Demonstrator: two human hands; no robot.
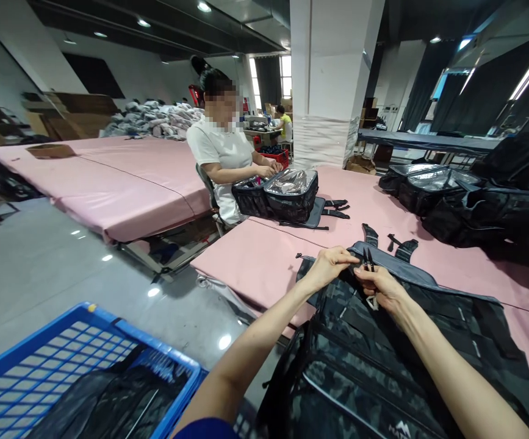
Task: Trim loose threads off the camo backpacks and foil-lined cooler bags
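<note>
A black camouflage backpack (383, 353) lies in front of me on the pink table (255, 256), its grey top edge pointing away. My left hand (331, 265) pinches that top edge with closed fingers. My right hand (381, 285) is closed on a small pair of black thread snips (368, 259), whose tips point up at the same edge. A small metal piece hangs below my right fingers. Both hands sit close together at the bag's far end.
A blue plastic crate (85, 360) with dark bags stands at lower left. Across the table a seated person in a white shirt (221, 152) handles an open black bag (287, 195). More black bags (484, 195) pile up at right. A second pink table (108, 177) is at left.
</note>
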